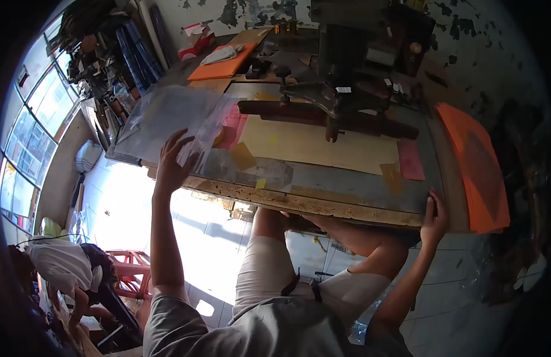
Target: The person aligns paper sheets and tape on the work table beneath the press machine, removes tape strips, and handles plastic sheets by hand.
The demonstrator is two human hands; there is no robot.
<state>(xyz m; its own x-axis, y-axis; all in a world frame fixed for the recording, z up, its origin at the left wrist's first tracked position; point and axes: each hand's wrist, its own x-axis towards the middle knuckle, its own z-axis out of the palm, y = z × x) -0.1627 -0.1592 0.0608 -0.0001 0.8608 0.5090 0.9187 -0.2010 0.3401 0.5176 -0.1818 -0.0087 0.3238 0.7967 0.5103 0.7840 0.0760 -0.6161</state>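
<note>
My left hand [178,162] is over the right edge of a clear plastic sheet [162,122] at the table's left, its fingers apart. At the front right corner of the grey board [347,191], my right hand [435,217] rests on the edge with its fingers close together; whether it grips the edge is unclear. A pale yellow sheet [323,146] lies on the board, with pink pieces [411,159] at its ends and tan pieces [242,156] along its front. Above the sheet is a dark metal bar [329,119] on a machine.
Orange sheets [475,166] lie at the right, and an orange piece [225,61] with a cloth lies at the back left. Another person [67,268] bends at lower left beside a red plastic stool [129,273]. Rolls and stacked items stand by the left wall.
</note>
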